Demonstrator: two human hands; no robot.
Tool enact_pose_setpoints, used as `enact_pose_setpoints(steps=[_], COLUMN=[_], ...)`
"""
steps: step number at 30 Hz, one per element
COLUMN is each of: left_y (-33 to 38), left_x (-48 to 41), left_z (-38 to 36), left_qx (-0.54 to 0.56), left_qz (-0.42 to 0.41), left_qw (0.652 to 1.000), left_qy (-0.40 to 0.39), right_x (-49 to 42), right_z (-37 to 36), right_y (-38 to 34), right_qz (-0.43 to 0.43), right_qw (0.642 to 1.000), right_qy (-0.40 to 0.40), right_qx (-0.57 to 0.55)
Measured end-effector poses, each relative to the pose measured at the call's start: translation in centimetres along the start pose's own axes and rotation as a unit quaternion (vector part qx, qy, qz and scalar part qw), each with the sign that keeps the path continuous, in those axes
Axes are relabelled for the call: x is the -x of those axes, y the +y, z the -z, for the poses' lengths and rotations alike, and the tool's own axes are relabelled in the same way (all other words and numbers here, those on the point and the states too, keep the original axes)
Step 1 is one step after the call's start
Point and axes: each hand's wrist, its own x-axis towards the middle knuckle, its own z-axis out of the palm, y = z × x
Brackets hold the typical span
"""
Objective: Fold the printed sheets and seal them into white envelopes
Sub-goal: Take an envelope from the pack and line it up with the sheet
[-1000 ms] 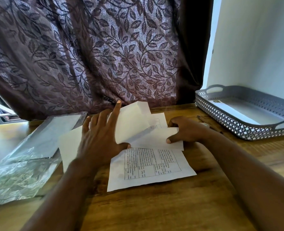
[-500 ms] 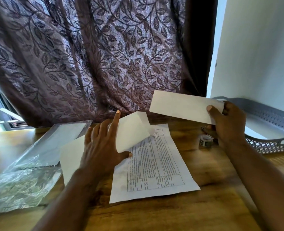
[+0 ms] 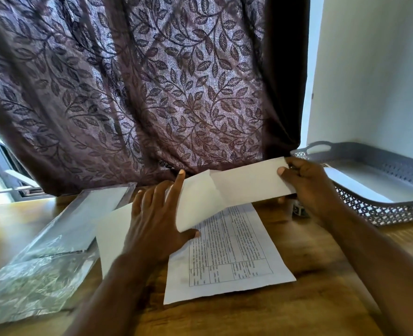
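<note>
Closest to me, the printed sheet (image 3: 229,253) lies flat on the table (image 3: 297,311), not folded yet. Just past it, my left hand (image 3: 152,221) lies flat with straight fingers, pressing down a white paper (image 3: 113,229) whose far end curls up. My right hand (image 3: 307,187) pinches a white envelope (image 3: 249,187) by its end, up in the air over the sheet. Far back, the gray tray (image 3: 370,214) has something white inside. I think most of the job is left.

on my feed the table (image 3: 309,275) reads as grained wood with a soft shine. the printed sheet (image 3: 229,251) and the envelope (image 3: 249,183) are smooth, matt white paper. the wrapper (image 3: 38,275) is clear, glossy, crinkled plastic. the tray (image 3: 370,209) looks like matt grey perforated plastic, and the curtain (image 3: 152,93) is leaf-patterned cloth with a faint sheen.
</note>
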Motion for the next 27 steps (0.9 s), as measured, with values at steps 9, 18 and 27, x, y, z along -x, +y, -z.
enact_pose_setpoints(steps=[9, 18, 27], left_y=[2.3, 2.4, 2.3], left_x=[-0.1, -0.2, -0.2], left_z=[0.5, 0.7, 0.8], left_qx=[0.029, 0.044, 0.044], left_qz=[-0.052, -0.047, -0.03], left_qw=[0.998, 0.998, 0.999], left_qy=[-0.013, 0.001, 0.005], right_x=[1.8, 3.1, 4.4], right_z=[-3.5, -5.4, -5.6], right_y=[-0.4, -1.1, -1.7], right_qz=[-0.021, -0.04, -0.015], right_qw=[0.997, 0.996, 0.974], right_qy=[-0.055, -0.076, -0.217], right_qx=[0.04, 0.026, 0.068])
